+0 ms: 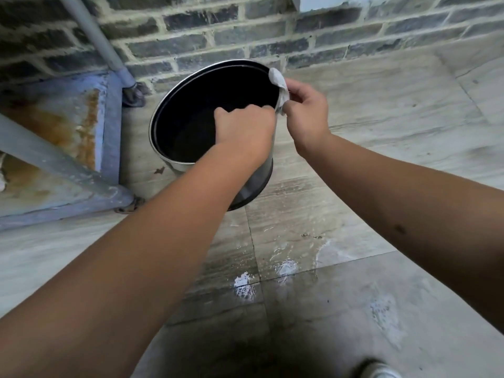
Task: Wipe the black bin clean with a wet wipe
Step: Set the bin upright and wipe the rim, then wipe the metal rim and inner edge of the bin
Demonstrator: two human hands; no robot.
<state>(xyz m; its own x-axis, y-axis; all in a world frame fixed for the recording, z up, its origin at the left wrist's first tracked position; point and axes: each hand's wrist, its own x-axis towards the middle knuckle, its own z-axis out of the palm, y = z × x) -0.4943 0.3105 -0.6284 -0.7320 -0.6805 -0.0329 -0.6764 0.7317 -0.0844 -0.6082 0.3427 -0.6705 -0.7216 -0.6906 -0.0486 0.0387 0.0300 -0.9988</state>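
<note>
Head view first, and it is the only one: black bin (191, 118) stands on a pale tiled floor (381, 126) close to a dark brick wall (245, 36), its round opening tipped toward the camera so the dark inside shows. Its rim is edged in a lighter metal band, and the lower body narrows to a dark base. Right hand (305, 110) pinches a crumpled white wet wipe (279, 85) against the rim on the bin's right side; the wipe folds over the edge there. Left hand (245, 126) curls over the same stretch of rim just beside the right hand, fingers bent down over the edge (whether it grips the rim or a corner of the wipe I cannot tell). Both forearms reach in bare from the bottom of the frame. To the left of the bin sits a blue-grey metal frame (109, 126) with rust stains and a slanted pipe (92, 36). White splashes (242, 287) mark the wet tiles nearer the camera, and the toe of a light shoe (379, 371) shows at the bottom edge
</note>
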